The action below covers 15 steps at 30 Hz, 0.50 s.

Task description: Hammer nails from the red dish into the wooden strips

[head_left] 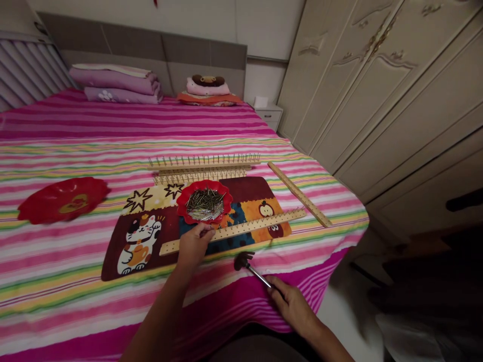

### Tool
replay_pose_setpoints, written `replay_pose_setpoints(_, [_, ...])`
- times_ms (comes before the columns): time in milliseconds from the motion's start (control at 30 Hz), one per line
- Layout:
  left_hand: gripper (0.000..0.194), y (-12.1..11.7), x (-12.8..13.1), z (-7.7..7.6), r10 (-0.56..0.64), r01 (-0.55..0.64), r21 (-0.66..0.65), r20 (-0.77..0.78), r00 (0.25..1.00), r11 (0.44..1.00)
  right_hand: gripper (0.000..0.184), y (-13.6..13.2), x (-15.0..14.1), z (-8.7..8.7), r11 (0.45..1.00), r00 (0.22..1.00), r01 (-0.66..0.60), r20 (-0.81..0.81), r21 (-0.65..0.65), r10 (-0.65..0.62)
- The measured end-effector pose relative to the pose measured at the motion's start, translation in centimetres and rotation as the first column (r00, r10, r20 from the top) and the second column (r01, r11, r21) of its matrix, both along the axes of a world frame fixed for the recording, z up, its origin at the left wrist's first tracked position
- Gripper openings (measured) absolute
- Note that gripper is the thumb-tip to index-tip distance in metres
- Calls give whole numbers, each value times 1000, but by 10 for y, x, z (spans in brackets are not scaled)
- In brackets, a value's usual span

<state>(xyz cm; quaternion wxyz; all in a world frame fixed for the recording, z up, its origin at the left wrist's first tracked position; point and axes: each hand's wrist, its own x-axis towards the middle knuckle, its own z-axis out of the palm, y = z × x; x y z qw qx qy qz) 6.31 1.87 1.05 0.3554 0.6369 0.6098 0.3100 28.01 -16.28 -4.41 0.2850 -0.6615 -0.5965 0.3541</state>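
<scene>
Your left hand [195, 245] is over the near part of the mat [249, 189], fingertips bunched at the wooden strip [260, 224] lying across it; can't tell if they're pressed together or pinching a nail. Your right hand [292, 304] is wrapped around the handle of the hammer [259, 276], off the mat's near edge, with the head just beside that edge; can't tell if it touches the bed [45, 281]. The strip has nails along its middle and right stretch, holes at its left end, and its right end pokes past the mat. Red bowl [181, 202] sits on the mat, beyond your left hand, full of loose nails [206, 201]. More nail-studded strips [204, 165] lie along the mat's far edge. Another strip [300, 195] lies slantwise right of the mat. Red tray [64, 200] lies left of the mat, well apart.
</scene>
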Motion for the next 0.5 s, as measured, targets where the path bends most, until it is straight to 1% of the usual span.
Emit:
replay_pose_setpoints(167, [17, 2, -1, -5, 4, -4, 10, -14, 1000, 1000, 34, -1, 1, -1, 1000, 1000, 5, -7, 4, -5])
replay_pose_setpoints(233, [16, 2, -2, -8, -14, 15, 23, -44, 999, 1000, 33, -2, 0, -1, 1000, 1000, 12, -25, 10, -12])
replay_pose_setpoints(300, [14, 1, -3, -10, -37, 42, 64, -72, 997, 997, 33, -3, -2, 2, 1000, 998, 10, -65, 14, -9])
replay_pose_setpoints(400, [14, -1, -4, -13, -68, 82, 147, -98, 993, 986, 32, 0, -10, 16, 1000, 992, 9, -123, 30, -5])
replay_pose_setpoints(500, [14, -1, -3, -14, -80, 103, 190, -126, 989, 976, 33, 11, -20, 43, 994, 993, 34, -115, 102, -22])
